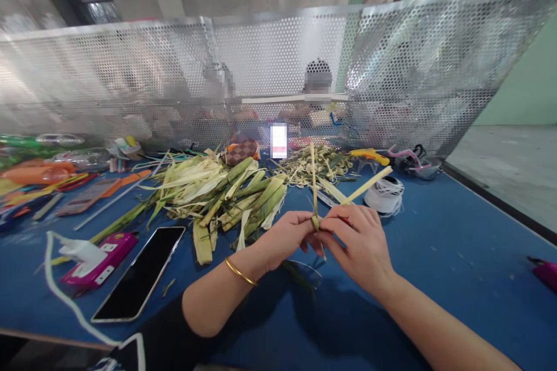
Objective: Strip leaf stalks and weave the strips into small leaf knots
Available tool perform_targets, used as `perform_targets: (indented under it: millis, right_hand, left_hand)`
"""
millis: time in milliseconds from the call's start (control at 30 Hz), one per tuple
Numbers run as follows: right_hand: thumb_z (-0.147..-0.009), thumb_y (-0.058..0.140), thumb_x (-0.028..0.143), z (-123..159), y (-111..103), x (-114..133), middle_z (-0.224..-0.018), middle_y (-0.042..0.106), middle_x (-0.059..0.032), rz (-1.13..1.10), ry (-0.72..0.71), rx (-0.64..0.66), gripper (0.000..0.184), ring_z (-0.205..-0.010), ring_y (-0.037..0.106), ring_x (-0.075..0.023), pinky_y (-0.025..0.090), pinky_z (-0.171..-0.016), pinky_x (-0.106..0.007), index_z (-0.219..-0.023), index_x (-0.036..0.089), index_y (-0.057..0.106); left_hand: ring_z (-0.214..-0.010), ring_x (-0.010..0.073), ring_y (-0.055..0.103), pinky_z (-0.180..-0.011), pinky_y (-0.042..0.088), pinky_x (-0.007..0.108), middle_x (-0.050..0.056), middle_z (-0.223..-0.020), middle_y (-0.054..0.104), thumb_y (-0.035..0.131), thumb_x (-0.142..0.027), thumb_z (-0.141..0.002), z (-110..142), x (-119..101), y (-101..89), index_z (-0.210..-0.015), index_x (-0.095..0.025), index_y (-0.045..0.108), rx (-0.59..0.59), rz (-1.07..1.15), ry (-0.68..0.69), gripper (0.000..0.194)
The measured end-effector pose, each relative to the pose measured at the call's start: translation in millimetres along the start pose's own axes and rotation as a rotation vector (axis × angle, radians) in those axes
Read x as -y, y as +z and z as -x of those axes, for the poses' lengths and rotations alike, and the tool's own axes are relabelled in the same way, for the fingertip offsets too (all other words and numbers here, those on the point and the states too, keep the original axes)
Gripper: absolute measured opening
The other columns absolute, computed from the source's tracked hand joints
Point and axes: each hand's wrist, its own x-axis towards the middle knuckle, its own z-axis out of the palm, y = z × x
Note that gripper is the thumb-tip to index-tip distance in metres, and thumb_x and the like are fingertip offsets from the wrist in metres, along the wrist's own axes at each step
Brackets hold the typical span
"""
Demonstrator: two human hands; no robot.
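Observation:
My left hand [290, 236] pinches a narrow pale-green husk strip [314, 179] that stands upright from between the fingers. Pressed close to it, my right hand [359, 243] has its fingertips closed on the same small folded piece. A second flat strip [368, 185] slants up to the right behind the right hand. Where the fingertips meet, the exact fold is partly hidden. Just beyond the left hand lies a heap of corn husks [243, 191]. Beside the right hand stands a roll of white cord [385, 196].
Husk scraps [319, 165] lie at the back near yellow-handled scissors [369, 156]. To the left are a black-screened phone [141, 272], a magenta power strip [102, 261] with a white charger and cable, and orange items [37, 174]. A perforated metal screen [278, 69] borders the blue table [456, 278]; people sit behind it.

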Motion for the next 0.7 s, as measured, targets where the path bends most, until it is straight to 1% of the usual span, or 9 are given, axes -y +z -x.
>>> perform_targets:
  millis: [100,200,267,333,433,500,533,600,700]
  right_hand:
    - [-0.085,0.062,0.028,-3.1,-5.4,-1.6,-0.094,0.068,-0.0063,0.060,-0.060,-0.003,0.008,-0.097,0.059,-0.0238,0.039,-0.086,-0.040,-0.081,0.022,0.064]
    - [-0.084,0.063,0.030,-4.2,-7.9,-3.1,-0.093,0.070,-0.0032,0.030,-0.068,0.058,0.009,-0.107,0.059,-0.0241,0.031,-0.101,-0.045,-0.080,0.023,0.059]
    - [-0.085,0.062,0.032,-4.0,-7.8,-4.8,-0.089,0.070,-0.0014,-0.007,-0.049,0.116,0.011,-0.103,0.061,-0.0230,0.026,-0.105,-0.046,-0.079,0.024,0.056]
    - [-0.085,0.061,0.033,-3.7,-6.9,-7.0,-0.084,0.069,0.0000,-0.045,-0.017,0.161,0.016,-0.091,0.064,-0.0207,0.025,-0.106,-0.047,-0.076,0.024,0.053]
    - [-0.087,0.059,0.035,-3.1,-5.0,-9.8,-0.075,0.066,0.0018,-0.120,0.022,0.192,0.020,-0.073,0.062,-0.0167,0.032,-0.099,-0.043,-0.074,0.023,0.049]
    - [-0.087,0.059,0.033,-2.4,-3.6,-10.6,-0.071,0.063,0.0019,-0.169,0.057,0.204,0.020,-0.069,0.059,-0.0161,0.038,-0.087,-0.038,-0.073,0.023,0.049]
    - [-0.087,0.060,0.033,-1.8,-2.8,-10.7,-0.070,0.062,0.0015,-0.185,0.086,0.208,0.021,-0.069,0.057,-0.0163,0.040,-0.080,-0.035,-0.073,0.022,0.048]
    - [-0.085,0.061,0.031,-0.4,-1.2,-10.5,-0.070,0.059,0.0010,-0.204,0.164,0.219,0.022,-0.069,0.054,-0.0164,0.039,-0.069,-0.031,-0.071,0.022,0.048]
    - [-0.083,0.063,0.030,1.4,0.4,-10.1,-0.069,0.056,0.0011,-0.244,0.268,0.247,0.022,-0.066,0.051,-0.0157,0.038,-0.062,-0.028,-0.070,0.021,0.048]
  left_hand:
    - [-0.053,0.0104,0.050,-0.057,0.032,0.024,-0.001,-0.052,0.056,0.056,-0.041,-0.077,4.0,-7.1,-2.9,-0.061,-0.016,0.057,0.032,-0.033,0.021,0.029]
    - [-0.058,0.0117,0.047,-0.062,0.035,0.025,-0.001,-0.054,0.054,0.057,-0.035,-0.074,5.7,-10.3,-4.1,-0.055,-0.017,0.058,0.056,-0.015,0.016,0.026]
    - [-0.060,0.0123,0.045,-0.064,0.036,0.025,-0.001,-0.056,0.054,0.058,-0.031,-0.071,4.6,-8.6,-4.4,-0.054,-0.017,0.060,0.027,-0.023,-0.002,0.022]
    - [-0.062,0.0126,0.044,-0.066,0.036,0.025,-0.002,-0.056,0.053,0.058,-0.028,-0.069,2.4,-4.6,-4.8,-0.054,-0.017,0.061,-0.018,-0.037,-0.017,0.018]
    - [-0.069,0.0143,0.051,-0.073,0.039,0.026,-0.001,-0.061,0.057,0.061,-0.025,-0.066,-0.5,1.6,-4.8,-0.056,-0.017,0.061,-0.007,0.033,-0.035,0.013]
    - [-0.071,0.0167,0.056,-0.078,0.042,0.029,0.002,-0.064,0.062,0.061,-0.025,-0.065,-1.3,4.2,-4.3,-0.058,-0.015,0.062,0.037,0.140,-0.057,0.012]
    - [-0.071,0.0179,0.059,-0.079,0.044,0.032,0.004,-0.066,0.064,0.060,-0.027,-0.065,-1.4,5.0,-3.9,-0.060,-0.014,0.062,0.068,0.193,-0.073,0.013]
    - [-0.067,0.0195,0.062,-0.080,0.046,0.036,0.007,-0.068,0.066,0.056,-0.030,-0.067,-1.8,6.3,-3.2,-0.065,-0.012,0.064,0.137,0.273,-0.111,0.019]
    - [-0.063,0.0195,0.064,-0.079,0.048,0.037,0.010,-0.068,0.068,0.052,-0.031,-0.068,-3.0,9.1,-2.8,-0.071,-0.009,0.067,0.200,0.318,-0.143,0.027]
